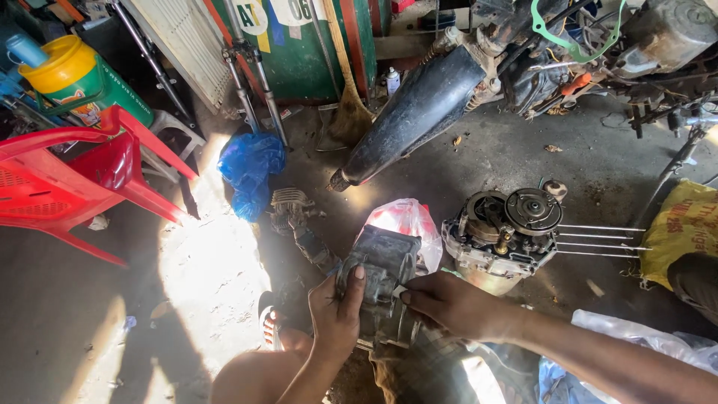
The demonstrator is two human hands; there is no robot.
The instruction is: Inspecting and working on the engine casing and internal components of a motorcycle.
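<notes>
So a grimy dark engine casing [383, 278] is being held low in the middle of the shot, right above the knee and the concrete floor [97, 329]; the left hand [334, 314] is wrapped around its left side, thumb up on the face, fingers closed round the edge; the right hand [449, 303] is pressed against the casing's right edge, with something small and pale pinched at the fingertips, though what it is can't be made out. Just behind the casing a pink-white plastic bag [410, 221] is lying; just to the right a stripped engine block [499, 236] is sat on the floor, four long studs [602, 238] sticking out sideways. Further left a blue plastic bag [250, 168] is dumped near a red plastic chair [67, 176]; a black motorcycle fender [419, 112] is angled across the top; a yellow sack [684, 224] is seen at the right edge.
</notes>
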